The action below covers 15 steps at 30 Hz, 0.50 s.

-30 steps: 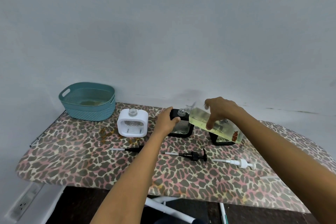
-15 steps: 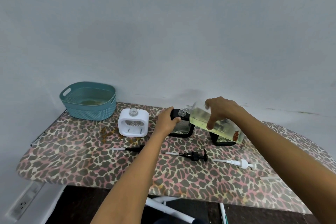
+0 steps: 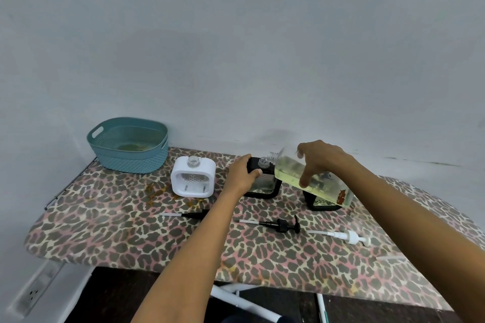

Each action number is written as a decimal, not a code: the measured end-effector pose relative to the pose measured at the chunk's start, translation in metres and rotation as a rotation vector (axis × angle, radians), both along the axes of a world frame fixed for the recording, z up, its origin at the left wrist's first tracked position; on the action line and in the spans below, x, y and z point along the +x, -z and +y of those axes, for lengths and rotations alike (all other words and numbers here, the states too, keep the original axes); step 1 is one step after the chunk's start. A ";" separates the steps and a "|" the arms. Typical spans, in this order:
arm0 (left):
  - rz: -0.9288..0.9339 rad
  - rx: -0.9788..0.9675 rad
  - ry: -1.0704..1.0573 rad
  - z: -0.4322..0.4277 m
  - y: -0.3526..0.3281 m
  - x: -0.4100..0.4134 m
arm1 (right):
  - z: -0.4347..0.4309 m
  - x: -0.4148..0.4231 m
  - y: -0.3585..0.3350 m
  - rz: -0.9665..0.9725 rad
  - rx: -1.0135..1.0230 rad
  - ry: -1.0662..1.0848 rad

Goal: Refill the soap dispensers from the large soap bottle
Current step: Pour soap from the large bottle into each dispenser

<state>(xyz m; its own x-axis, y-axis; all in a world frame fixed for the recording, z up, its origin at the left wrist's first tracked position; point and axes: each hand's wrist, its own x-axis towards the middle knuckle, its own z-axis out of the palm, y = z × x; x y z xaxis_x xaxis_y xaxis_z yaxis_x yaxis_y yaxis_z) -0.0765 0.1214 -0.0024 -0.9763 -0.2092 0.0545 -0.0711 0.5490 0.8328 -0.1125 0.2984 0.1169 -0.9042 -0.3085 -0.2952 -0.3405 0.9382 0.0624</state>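
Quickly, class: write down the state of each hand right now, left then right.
Left hand: closed, gripping the black dispenser at its top corner.
Right hand: closed, holding the large soap bottle, tilted toward that dispenser.

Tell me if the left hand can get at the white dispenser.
Probably yes: the white dispenser stands just beside the left hand, nothing between, though that hand grips the black dispenser.

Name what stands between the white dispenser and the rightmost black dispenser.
In the head view, a second black dispenser stands there, gripped by the left hand, with the large soap bottle tilted toward its open neck.
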 end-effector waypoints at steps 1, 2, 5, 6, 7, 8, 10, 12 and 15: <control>0.001 -0.002 0.000 0.000 0.000 0.000 | 0.000 0.000 0.000 -0.001 -0.002 0.004; 0.000 -0.002 0.001 0.000 0.000 0.000 | 0.000 0.000 0.000 -0.002 -0.004 0.006; -0.001 -0.004 0.003 -0.001 0.000 0.001 | 0.000 -0.001 0.000 0.000 -0.002 0.005; -0.001 -0.004 0.004 -0.001 -0.001 0.001 | 0.000 -0.001 0.001 0.001 0.001 0.003; 0.000 -0.003 0.006 0.000 -0.001 0.001 | 0.000 -0.001 0.001 0.001 0.005 0.002; 0.001 0.001 0.008 0.000 -0.001 0.001 | 0.000 -0.001 0.001 0.001 0.007 0.003; 0.001 0.000 0.011 0.000 -0.002 0.001 | 0.000 -0.001 0.001 -0.003 0.003 0.011; 0.000 -0.003 0.010 0.000 -0.002 0.001 | -0.001 -0.001 0.001 -0.008 -0.004 0.013; -0.004 0.001 0.007 0.000 -0.001 0.001 | -0.001 -0.001 0.000 -0.009 -0.002 0.012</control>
<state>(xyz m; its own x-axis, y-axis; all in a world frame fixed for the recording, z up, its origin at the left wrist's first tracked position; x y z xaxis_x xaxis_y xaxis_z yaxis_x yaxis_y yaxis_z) -0.0754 0.1213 -0.0012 -0.9780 -0.2027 0.0499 -0.0712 0.5485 0.8331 -0.1135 0.2973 0.1171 -0.9052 -0.2984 -0.3026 -0.3298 0.9423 0.0576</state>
